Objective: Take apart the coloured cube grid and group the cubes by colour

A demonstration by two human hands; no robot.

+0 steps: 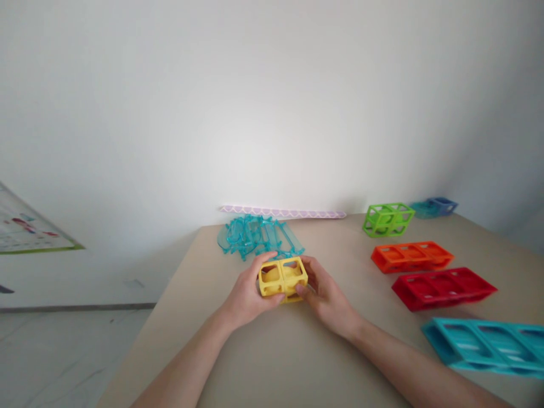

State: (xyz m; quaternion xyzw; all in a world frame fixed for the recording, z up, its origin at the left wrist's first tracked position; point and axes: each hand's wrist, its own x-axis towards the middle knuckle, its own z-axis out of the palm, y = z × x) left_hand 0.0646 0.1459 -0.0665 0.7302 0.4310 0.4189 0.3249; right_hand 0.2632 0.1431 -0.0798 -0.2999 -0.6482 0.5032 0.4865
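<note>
A yellow openwork block piece [283, 279] with rounded openings is held between both hands over the middle of the table. My left hand [249, 292] grips its left end, thumb along the lower front edge and fingers around the top and side. On the right end, my right hand [326, 297] has its thumb on the lower front corner, with the fingers partly hidden behind the piece. Just beyond the hands lies a loose pile of clear blue pieces [255, 233].
To the right stand a green block frame [388, 220], an orange one [412, 256], a red one [444, 288] and a teal one [488, 345]. A dark blue piece [443, 205] is at the far right corner. A patterned purple strip [284, 212] runs along the wall.
</note>
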